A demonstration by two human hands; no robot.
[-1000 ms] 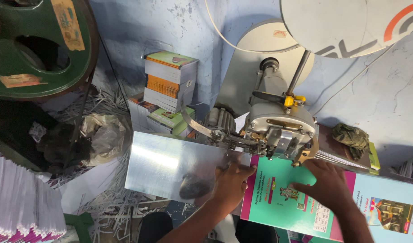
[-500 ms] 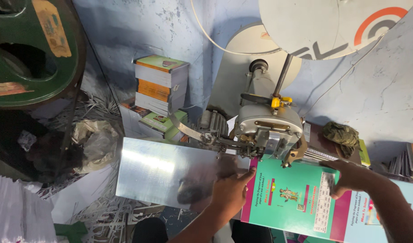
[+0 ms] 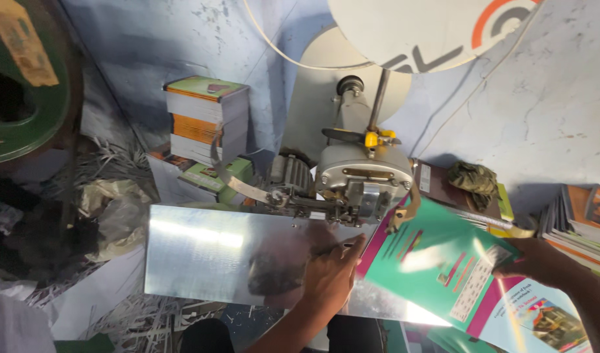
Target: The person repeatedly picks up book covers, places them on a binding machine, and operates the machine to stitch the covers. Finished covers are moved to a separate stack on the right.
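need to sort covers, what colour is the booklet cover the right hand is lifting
Mostly green, with a magenta edge, on the booklet lifted by the right hand; the head view shows it.

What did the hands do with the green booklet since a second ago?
The right hand slid from the middle of the glossy green booklet out to its right edge and lifted it, so the cover now tilts up off the pile. The left hand stayed pressed at the booklet's spine on the shiny metal plate, under the grey stitching machine head. The stack of books behind did not move.
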